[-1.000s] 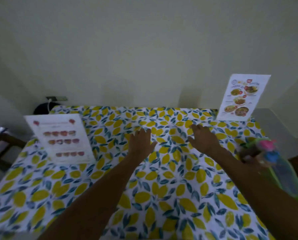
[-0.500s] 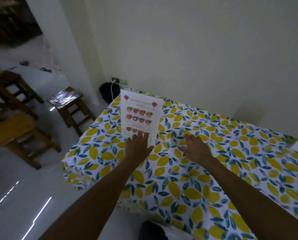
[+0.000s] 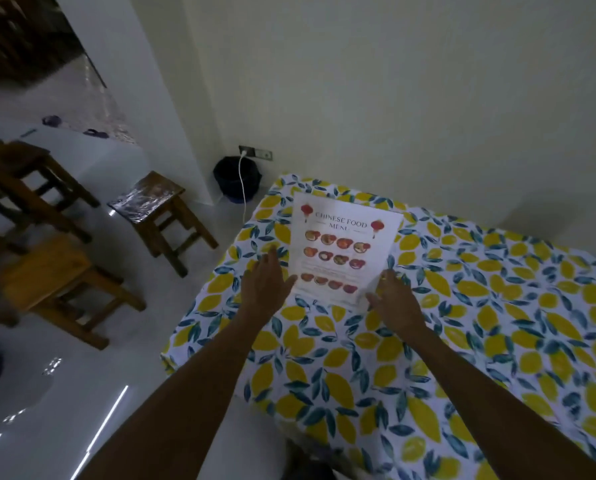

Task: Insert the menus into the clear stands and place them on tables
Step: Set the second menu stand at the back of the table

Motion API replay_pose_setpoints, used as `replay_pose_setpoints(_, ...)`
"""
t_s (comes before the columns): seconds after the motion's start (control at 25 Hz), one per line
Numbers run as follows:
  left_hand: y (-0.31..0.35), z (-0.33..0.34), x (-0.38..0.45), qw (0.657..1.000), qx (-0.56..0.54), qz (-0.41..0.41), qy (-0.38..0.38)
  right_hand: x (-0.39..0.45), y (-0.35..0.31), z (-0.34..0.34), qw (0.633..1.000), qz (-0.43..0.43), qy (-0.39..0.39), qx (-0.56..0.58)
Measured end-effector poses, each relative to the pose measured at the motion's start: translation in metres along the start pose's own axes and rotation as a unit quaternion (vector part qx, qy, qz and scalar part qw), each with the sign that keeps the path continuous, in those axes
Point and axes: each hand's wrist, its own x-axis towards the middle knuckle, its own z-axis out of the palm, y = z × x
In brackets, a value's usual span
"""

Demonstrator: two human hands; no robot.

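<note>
Both hands have come off the middle of the bench [image 3: 462, 341] to the Chinese food menu [image 3: 341, 247] near its far-left corner, left hand [image 3: 265, 289] and right hand [image 3: 393, 299] open at its lower edges, apparently about to grasp it.

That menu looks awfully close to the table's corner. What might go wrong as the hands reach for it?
The Chinese food menu stands near the table's corner above bare floor, so a nudge from the left hand or right hand might tip it off. The loose tablecloth may also slide or bunch and topple it.
</note>
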Motion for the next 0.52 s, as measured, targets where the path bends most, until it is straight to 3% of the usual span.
replay_pose_setpoints(0.12, -0.001, 0.001, 0.017, 0.993, -0.098, 0.038, -0.052, 0.0, 0.0, 0.0, 0.999, -0.007, 0.037, 0.013)
replay_pose_setpoints(0.24, -0.003, -0.003, 0.036, 0.988, -0.152, 0.032, -0.015, 0.005, -0.002, -0.005, 0.997, -0.02, 0.073, -0.007)
replay_pose_setpoints(0.52, -0.022, -0.036, 0.113, 0.985, -0.145, 0.091, -0.03, 0.057, -0.024, -0.005, 0.995, -0.014, 0.098, -0.005)
